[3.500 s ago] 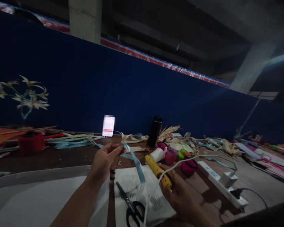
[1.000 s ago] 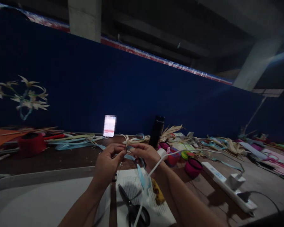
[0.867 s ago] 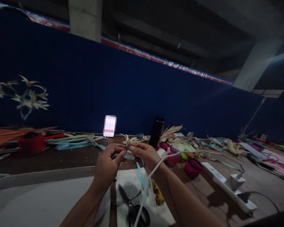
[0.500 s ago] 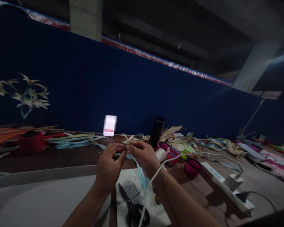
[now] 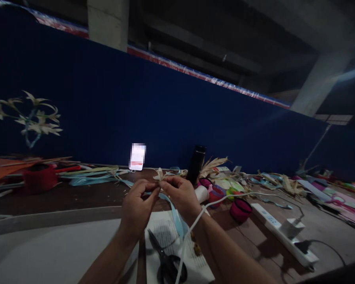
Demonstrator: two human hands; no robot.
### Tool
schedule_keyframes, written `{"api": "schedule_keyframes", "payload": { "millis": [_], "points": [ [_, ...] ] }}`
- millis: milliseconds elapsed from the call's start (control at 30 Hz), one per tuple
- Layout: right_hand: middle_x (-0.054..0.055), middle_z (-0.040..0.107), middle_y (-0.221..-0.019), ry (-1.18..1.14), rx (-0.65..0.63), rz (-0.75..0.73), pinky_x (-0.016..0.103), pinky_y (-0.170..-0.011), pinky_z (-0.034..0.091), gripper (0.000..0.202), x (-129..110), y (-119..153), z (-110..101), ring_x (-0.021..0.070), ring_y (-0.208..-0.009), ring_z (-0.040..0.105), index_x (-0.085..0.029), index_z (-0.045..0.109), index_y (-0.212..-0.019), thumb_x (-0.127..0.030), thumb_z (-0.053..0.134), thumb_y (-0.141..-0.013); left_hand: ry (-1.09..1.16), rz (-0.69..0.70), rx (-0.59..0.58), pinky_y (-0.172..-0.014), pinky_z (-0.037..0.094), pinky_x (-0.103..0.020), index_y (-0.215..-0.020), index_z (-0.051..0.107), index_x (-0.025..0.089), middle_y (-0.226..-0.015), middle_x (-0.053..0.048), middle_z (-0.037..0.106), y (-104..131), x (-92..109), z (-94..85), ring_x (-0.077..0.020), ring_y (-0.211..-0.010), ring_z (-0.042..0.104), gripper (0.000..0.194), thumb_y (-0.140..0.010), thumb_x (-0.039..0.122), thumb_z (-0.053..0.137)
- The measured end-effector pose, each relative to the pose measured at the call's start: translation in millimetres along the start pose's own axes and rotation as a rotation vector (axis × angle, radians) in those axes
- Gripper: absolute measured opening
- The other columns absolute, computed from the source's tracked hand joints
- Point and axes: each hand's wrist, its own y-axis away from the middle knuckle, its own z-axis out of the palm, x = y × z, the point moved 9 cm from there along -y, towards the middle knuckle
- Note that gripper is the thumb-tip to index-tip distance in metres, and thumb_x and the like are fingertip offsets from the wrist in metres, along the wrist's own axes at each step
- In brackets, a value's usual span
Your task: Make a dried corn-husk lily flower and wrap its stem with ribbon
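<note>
Between the pinched fingertips of my left hand [image 5: 140, 201] and my right hand [image 5: 179, 195] is a small cream flower [image 5: 159, 176], its petals pointing up. Both hands meet at its base, with thumbs and forefingers pressed together. A light-blue ribbon [image 5: 175, 217] hangs below the fingers, beside my right wrist. Under the hands lie black-handled scissors [image 5: 165, 258] on a printed sheet [image 5: 162, 225]. A white cable [image 5: 192, 227] crosses in front of my right wrist.
A lit phone [image 5: 137, 157] leans on the blue partition [image 5: 91, 98]. A black bottle [image 5: 196, 163], pink rolls [image 5: 240, 210] and a power strip [image 5: 284, 232] stand to the right. At left are a flower arrangement [image 5: 37, 122], a red roll [image 5: 40, 178] and a white board [image 5: 62, 252].
The cream flower has turned between my fingertips, so its petals now look narrower and more upright. My hands have hardly moved, and the white cable has shifted slightly right.
</note>
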Motion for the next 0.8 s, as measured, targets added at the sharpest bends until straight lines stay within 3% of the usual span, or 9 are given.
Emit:
{"api": "schedule_keyframes", "payload": {
  "millis": [133,233,467,800],
  "points": [
    [-0.001,0.062,-0.066,0.008,-0.021,-0.007,0.025,-0.059,0.042,0.015,-2,1,0,0.0131,-0.062,0.055,-0.018,0.066,-0.07,-0.031,0.07,-0.064,0.267,-0.266,-0.089,-0.065,0.052,-0.028,-0.077,0.069,0.017,-0.077,-0.003,0.068,-1,-25,11.5,-0.0179,-0.07,0.063,0.025,-0.062,0.037,0.072],
    [-0.001,0.063,-0.069,0.012,-0.025,-0.014,0.026,-0.063,0.043,0.015,-5,2,-2,0.0138,-0.065,0.056,-0.018,0.066,-0.072,-0.031,0.07,-0.065,0.392,-0.38,-0.158,-0.065,0.052,-0.027,-0.079,0.069,0.016,-0.072,-0.003,0.07,2,-35,20.9,-0.0156,-0.065,0.064,0.028,-0.062,0.037,0.074],
    [0.0,0.064,-0.068,-0.011,-0.03,-0.044,0.028,-0.068,0.045,0.013,-12,3,-4,0.0153,-0.068,0.059,-0.017,0.066,-0.074,-0.027,0.067,-0.067,0.565,-0.492,-0.307,-0.06,0.051,-0.023,-0.1,0.066,0.018,-0.091,-0.008,0.07,12,-33,36.5,-0.0119,-0.065,0.063,0.036,-0.073,0.042,0.063],
    [-0.001,0.064,-0.073,0.025,-0.026,-0.063,0.026,-0.071,0.043,0.013,-9,4,-8,0.0133,-0.071,0.057,-0.018,0.067,-0.074,-0.028,0.07,-0.066,0.496,-0.54,-0.224,-0.05,0.045,-0.018,-0.079,0.069,0.015,-0.07,-0.001,0.066,9,-40,29.8,-0.0063,-0.052,0.054,0.028,-0.06,0.034,0.076]
  ]
}}
